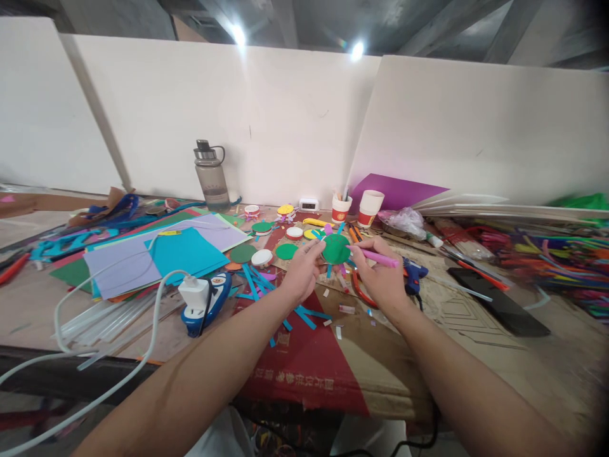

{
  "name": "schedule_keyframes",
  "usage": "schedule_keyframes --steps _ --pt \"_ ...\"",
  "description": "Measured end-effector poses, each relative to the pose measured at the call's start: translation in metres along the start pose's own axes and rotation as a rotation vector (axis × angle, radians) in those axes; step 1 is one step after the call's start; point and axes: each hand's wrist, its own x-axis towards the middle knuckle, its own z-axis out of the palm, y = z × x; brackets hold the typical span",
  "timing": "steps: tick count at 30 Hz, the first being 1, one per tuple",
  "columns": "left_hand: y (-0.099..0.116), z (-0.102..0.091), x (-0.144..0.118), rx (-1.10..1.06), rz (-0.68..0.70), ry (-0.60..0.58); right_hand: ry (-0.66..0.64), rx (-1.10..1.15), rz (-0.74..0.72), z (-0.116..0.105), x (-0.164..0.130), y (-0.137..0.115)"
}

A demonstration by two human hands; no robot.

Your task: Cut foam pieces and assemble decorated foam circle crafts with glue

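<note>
My left hand [301,271] pinches the left edge of a green paper disc [335,249] with blue strips sticking out around it, held just above the table. My right hand [378,277] grips a pink marker [379,257] that lies across the disc's right side, tip pointing left. Both forearms reach in from the bottom of the view. Loose blue paper strips [257,282] and small scraps lie under and around the hands.
Coloured paper sheets [166,254] are stacked at left, beside a white plug in a blue power strip [202,301] with white cables. A grey water bottle [211,176], two paper cups [370,208], more discs, a blue glue gun [414,274], a black phone [497,300] and pipe cleaners [561,260] crowd the table.
</note>
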Motion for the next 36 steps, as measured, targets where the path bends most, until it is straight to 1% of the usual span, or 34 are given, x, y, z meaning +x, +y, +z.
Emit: schedule_keyframes --steps 12,22,30,36 --pt "0.0009 0.0014 -0.0010 0.024 -0.018 -0.018 -0.017 -0.008 -0.009 0.0033 -0.0023 0.0014" --pt "0.0058 0.0036 -0.0024 0.011 -0.002 0.009 -0.035 -0.015 0.002 0.0018 -0.0017 0.0012" --pt "0.0050 0.0027 -0.0017 0.006 -0.006 0.031 -0.041 -0.027 0.030 0.0006 -0.0011 -0.0007" --pt "0.0047 0.0023 -0.0002 0.010 0.008 0.040 -0.033 -0.043 0.016 0.0000 -0.0009 0.0017"
